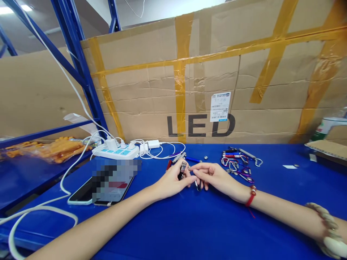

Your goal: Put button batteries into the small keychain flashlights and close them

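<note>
Edges: blue worktop [162,231]. Far side ends against a cardboard wall [146,97] marked LED, spanning the upper part of the frame. At left, a blue metal rack [82,68] stands beside the surface; at far right, a carton [329,148] sits near the frame edge.

Room: flat blue surface runs from below the hands down to the bottom edge of the frame, bounded by the two forearms. A second stretch lies right of centre, between the right forearm and a white slip [289,167]. Tighter on the left: two phones [116,186] lie side by side, with a white power strip [116,152] and looped cables behind them. Just beyond the hands, close to the fingers: pen-shaped metal parts [193,159] and a small round part [206,157]. Right of these, a cluster of coloured carabiner pieces [235,162].

Workpiece: a dark-and-silver piece [183,167], at centre frame, held upright-tilted in the left hand [172,181]. Small, shiny at its upper end, black lower down; fingers cover most of it. Left grip: closed around this piece. A silver-and-black part [198,185] shows below the fingers of the right hand [218,177]; whether it joins the piece, cannot tell. Right grip: thumb and forefinger tips near each other, beside the left fingers; cannot tell whether anything is pinched.
</note>
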A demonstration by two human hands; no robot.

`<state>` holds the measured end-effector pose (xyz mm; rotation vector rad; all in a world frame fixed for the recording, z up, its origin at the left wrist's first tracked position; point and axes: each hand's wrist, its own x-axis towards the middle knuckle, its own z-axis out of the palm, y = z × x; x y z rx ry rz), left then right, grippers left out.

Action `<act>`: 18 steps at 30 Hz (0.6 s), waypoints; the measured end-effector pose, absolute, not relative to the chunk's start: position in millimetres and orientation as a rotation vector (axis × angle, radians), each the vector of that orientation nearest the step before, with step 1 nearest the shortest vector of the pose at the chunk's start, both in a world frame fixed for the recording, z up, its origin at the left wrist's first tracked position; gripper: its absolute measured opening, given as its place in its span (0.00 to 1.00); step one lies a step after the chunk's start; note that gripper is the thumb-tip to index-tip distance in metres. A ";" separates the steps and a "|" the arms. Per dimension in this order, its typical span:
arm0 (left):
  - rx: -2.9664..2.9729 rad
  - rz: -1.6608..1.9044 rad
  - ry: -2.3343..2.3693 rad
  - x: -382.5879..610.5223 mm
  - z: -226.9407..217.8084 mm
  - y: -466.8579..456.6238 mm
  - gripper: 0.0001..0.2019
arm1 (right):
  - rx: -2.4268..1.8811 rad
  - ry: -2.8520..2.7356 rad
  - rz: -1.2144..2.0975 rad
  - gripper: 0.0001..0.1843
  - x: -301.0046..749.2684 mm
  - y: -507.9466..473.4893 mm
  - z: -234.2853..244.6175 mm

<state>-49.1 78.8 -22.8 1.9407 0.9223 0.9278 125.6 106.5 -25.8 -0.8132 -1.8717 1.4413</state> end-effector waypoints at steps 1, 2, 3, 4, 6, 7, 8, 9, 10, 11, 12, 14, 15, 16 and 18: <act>1.948 0.929 0.942 -49.0 -22.5 78.6 0.11 | -0.806 -1.873 1.442 0.29 125.5 106.4 -26.3; 1.959 0.931 0.965 -48.9 -22.3 78.4 0.11 | -0.797 -1.878 1.449 0.30 125.4 106.3 -26.9; 1.973 0.930 0.983 -48.8 -22.0 78.3 0.11 | -0.788 -1.883 1.461 0.31 125.1 106.2 -27.5; 1.982 0.925 0.996 -48.8 -21.9 78.1 0.11 | -0.779 -1.885 1.475 0.31 124.8 106.3 -28.0; 1.985 0.906 1.001 -48.8 -21.8 78.0 0.10 | -0.762 -1.879 1.503 0.31 124.1 106.7 -29.2; 1.982 0.894 0.997 -48.9 -22.0 78.1 0.10 | -0.756 -1.873 1.513 0.32 123.8 107.0 -29.7; 1.977 0.889 0.993 -49.1 -22.2 78.1 0.10 | -0.749 -1.868 1.520 0.32 123.5 107.3 -30.0; 1.974 0.890 0.990 -49.3 -22.6 78.2 0.09 | -0.743 -1.864 1.522 0.33 123.3 107.5 -30.2; 1.975 0.895 0.988 -49.6 -22.9 78.2 0.09 | -0.740 -1.864 1.522 0.33 123.1 107.5 -30.2; 1.980 0.903 0.987 -49.8 -23.2 78.1 0.08 | -0.736 -1.866 1.517 0.32 123.0 107.2 -29.9; 1.989 0.912 0.993 -50.0 -23.3 77.9 0.07 | -0.733 -1.873 1.509 0.31 122.9 106.6 -29.4; 2.014 0.939 1.022 -50.1 -22.8 77.1 0.06 | -0.736 -1.913 1.487 0.30 122.8 104.6 -28.0; 2.026 0.958 1.038 -50.0 -22.2 76.6 0.07 | -0.739 -1.940 1.475 0.30 122.9 103.2 -27.3; 2.034 0.981 1.052 -49.8 -21.4 76.1 0.07 | -0.741 -1.972 1.459 0.30 122.9 101.9 -26.6; 2.037 1.026 1.070 -49.2 -19.5 75.1 0.08 | -0.752 -2.030 1.426 0.30 122.7 99.7 -25.7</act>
